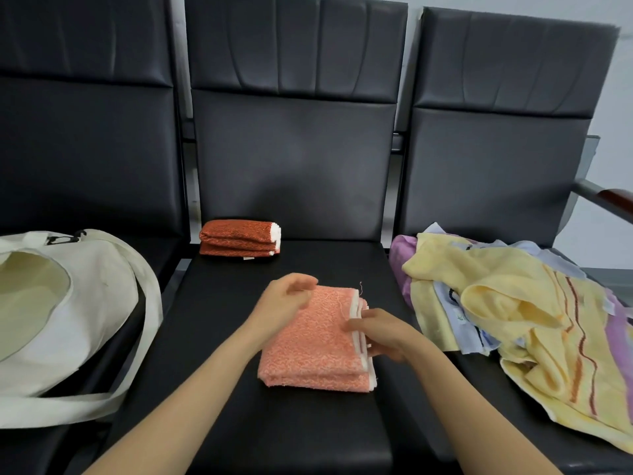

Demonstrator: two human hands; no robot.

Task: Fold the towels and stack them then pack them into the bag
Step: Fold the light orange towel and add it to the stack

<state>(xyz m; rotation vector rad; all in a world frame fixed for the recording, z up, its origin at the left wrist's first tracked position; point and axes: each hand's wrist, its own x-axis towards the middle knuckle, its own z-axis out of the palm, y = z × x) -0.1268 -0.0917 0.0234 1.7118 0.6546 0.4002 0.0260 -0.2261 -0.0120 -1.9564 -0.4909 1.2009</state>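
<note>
A folded salmon-pink towel [315,341] lies on the middle black seat. My left hand [286,299] is at its far left corner with fingers loosely curled over the edge. My right hand [380,332] touches the layered white right edge of the same towel, fingers resting against the folds. A folded rust-orange towel [239,238] sits at the back of the same seat. A cream cloth bag [68,313] lies open on the left seat, its strap trailing forward. A loose heap of yellow, lilac and pale blue towels [520,313] covers the right seat.
Three black padded seats [294,159] stand in a row with tall backs. A metal and wood armrest [609,197] juts out at the far right. Bare seat cushion shows in front of the pink towel.
</note>
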